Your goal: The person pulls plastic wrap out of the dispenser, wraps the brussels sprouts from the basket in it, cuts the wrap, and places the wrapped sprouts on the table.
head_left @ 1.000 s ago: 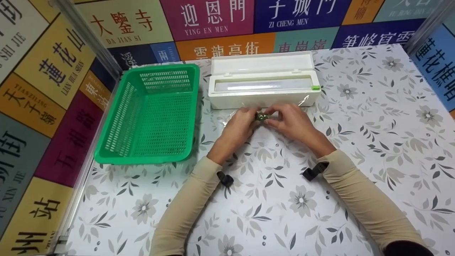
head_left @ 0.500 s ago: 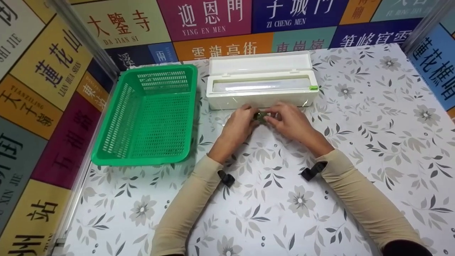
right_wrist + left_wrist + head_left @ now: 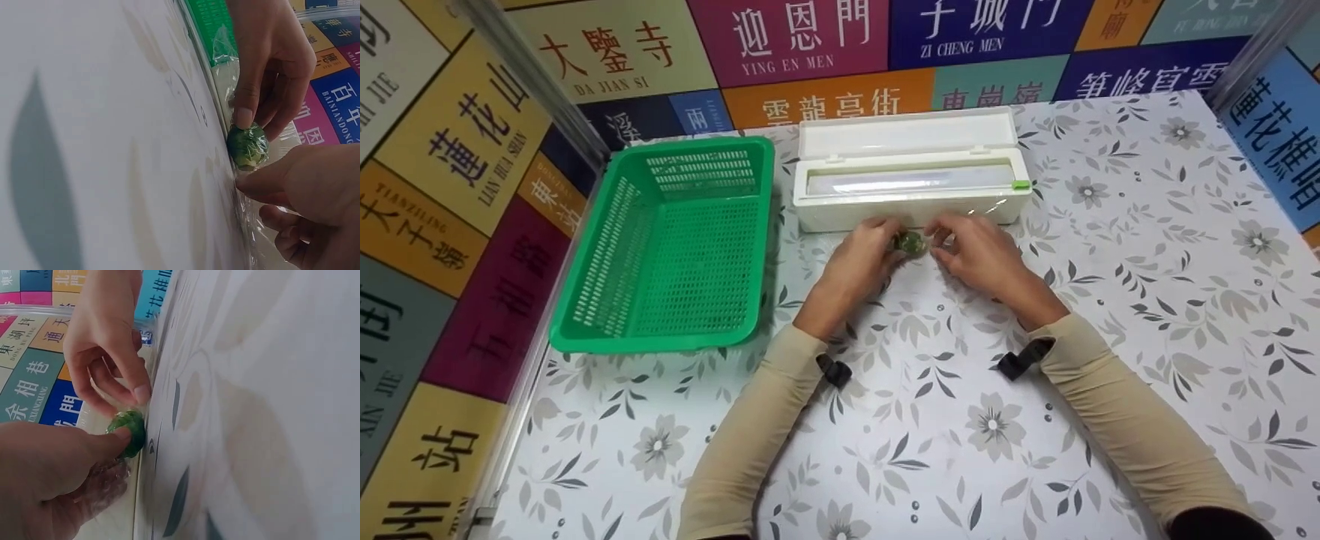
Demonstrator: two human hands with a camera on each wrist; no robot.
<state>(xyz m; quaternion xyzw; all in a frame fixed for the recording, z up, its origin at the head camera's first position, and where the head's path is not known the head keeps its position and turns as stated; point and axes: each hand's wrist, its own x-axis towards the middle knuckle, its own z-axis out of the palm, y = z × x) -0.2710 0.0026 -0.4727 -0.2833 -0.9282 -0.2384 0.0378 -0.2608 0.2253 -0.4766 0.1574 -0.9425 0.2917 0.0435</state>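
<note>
My left hand [image 3: 864, 255] pinches a small round green vegetable [image 3: 912, 243] between thumb and fingers, at the front of a white cling film box. Clear, shiny cling film [image 3: 256, 147] covers the vegetable, which has a paler patch on its underside in the right wrist view. Loose film also shows around my left fingers in the left wrist view. My right hand [image 3: 979, 251] is just to the right of the vegetable, fingers bent, with a gap between thumb and index finger. Its fingertips [image 3: 246, 183] are close to the wrapped vegetable and the film below it.
The white cling film box [image 3: 915, 217] stands behind my hands, lid [image 3: 907, 136] raised, a film roll [image 3: 911, 180] inside and a green slider [image 3: 1021, 184] at its right end. A green basket [image 3: 660, 341] sits at the left. Printed panels [image 3: 802, 45] border the table.
My right fingers have drawn back slightly to the right from the vegetable, so more of it shows. My left hand keeps its grip in nearly the same place.
</note>
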